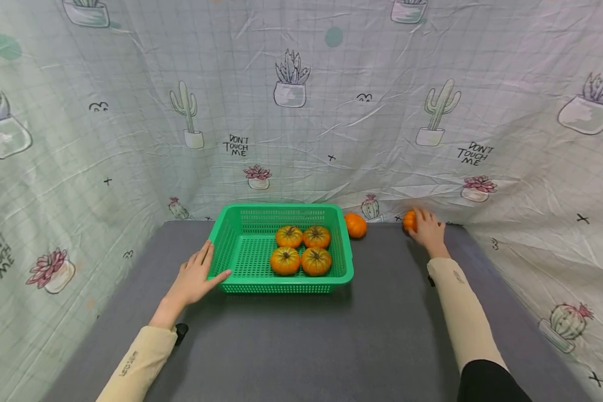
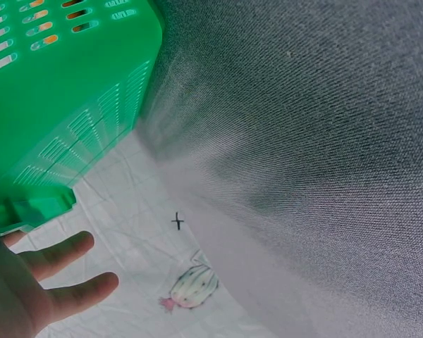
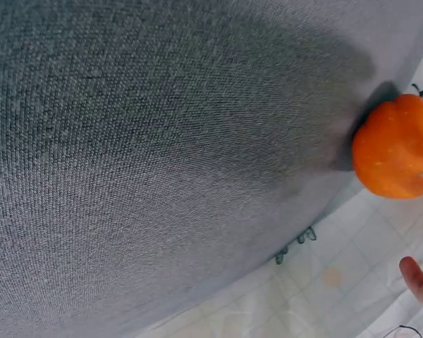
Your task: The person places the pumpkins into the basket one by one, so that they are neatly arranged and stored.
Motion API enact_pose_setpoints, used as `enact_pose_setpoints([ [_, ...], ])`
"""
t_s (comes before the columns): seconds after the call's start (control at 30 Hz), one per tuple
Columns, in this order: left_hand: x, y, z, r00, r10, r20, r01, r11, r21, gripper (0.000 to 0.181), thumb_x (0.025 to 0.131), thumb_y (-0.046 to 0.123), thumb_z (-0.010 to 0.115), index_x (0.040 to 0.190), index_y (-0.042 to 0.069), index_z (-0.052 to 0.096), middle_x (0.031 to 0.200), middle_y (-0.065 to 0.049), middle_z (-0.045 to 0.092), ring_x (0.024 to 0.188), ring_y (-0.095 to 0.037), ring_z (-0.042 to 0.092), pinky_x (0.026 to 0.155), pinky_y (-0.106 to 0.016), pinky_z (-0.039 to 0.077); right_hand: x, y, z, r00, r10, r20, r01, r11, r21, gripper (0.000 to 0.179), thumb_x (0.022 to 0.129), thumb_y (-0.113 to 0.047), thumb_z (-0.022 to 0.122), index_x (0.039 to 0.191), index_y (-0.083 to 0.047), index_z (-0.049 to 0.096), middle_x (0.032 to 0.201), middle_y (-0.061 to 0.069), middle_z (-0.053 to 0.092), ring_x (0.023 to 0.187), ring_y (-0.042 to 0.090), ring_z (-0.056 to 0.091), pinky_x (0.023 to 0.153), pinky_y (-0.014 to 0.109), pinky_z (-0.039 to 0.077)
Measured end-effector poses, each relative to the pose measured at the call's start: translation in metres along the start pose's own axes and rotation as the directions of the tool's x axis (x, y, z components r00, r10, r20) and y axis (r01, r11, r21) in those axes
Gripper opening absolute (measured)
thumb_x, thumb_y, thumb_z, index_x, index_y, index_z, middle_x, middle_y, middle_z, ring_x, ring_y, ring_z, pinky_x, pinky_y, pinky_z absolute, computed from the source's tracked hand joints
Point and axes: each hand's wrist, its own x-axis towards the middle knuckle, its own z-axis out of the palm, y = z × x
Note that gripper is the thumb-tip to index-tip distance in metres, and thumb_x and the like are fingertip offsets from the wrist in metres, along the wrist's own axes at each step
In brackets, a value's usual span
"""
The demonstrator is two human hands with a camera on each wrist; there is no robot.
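Observation:
A green plastic basket (image 1: 281,282) stands on the grey table with several yellow-orange, greenish-ribbed pumpkins (image 1: 285,261) in its right half. My left hand (image 1: 193,279) lies along the basket's left side, its fingers extended and spread, the thumb over the front left corner of the rim. At the back right, my right hand (image 1: 429,230) reaches over a small orange pumpkin (image 3: 398,146), covering its right part in the head view. In the right wrist view two of its fingertips (image 3: 412,273) show apart from that pumpkin; the thumb is out of that view.
Another orange pumpkin (image 1: 355,225) sits against the basket's right side. A pale curtain (image 1: 331,128) printed with cacti and plant pots hangs behind and on both sides of the grey table (image 1: 301,346).

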Motion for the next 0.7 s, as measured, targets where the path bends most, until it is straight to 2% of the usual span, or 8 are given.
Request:
enact_pose_setpoints([
  [0.27, -0.002, 0.001, -0.002, 1.000, 0.001, 0.011, -0.001, 1.000, -0.001, 0.090, 0.086, 0.060, 0.039, 0.143, -0.001, 0.007, 0.150, -0.020, 0.005, 0.129, -0.046, 0.020, 0.093, -0.067, 0.022, 0.005, 0.005, 0.000, 0.994, 0.019, 0.111, -0.014, 0.999, -0.051, 0.073, 0.082, -0.019, 0.062, 0.140, -0.005, 0.020, 0.139, 0.027, 0.018, 0.125, 0.049, 0.018, 0.092, 0.071, 0.017],
  [0.57, -0.001, 0.000, -0.003, 1.000, 0.011, 0.008, -0.011, 1.000, 0.004, 0.090, 0.086, 0.060, 0.039, 0.143, -0.001, 0.007, 0.150, -0.020, 0.006, 0.129, -0.046, 0.021, 0.092, -0.067, 0.023, 0.015, -0.001, 0.003, 0.970, 0.063, 0.235, -0.043, 0.995, -0.091, 0.077, 0.082, -0.021, 0.063, 0.142, -0.010, 0.016, 0.140, 0.028, 0.014, 0.125, 0.050, 0.015, 0.094, 0.071, 0.015],
  [0.7, 0.000, 0.000, -0.004, 1.000, 0.010, 0.006, -0.010, 1.000, 0.006, 0.090, 0.086, 0.060, 0.039, 0.143, -0.001, 0.007, 0.150, -0.020, 0.006, 0.129, -0.046, 0.021, 0.092, -0.066, 0.024, 0.019, -0.001, 0.007, 0.965, 0.065, 0.256, -0.037, 0.993, -0.112, 0.076, 0.082, -0.020, 0.063, 0.142, -0.010, 0.018, 0.140, 0.029, 0.013, 0.126, 0.051, 0.013, 0.094, 0.071, 0.015],
])
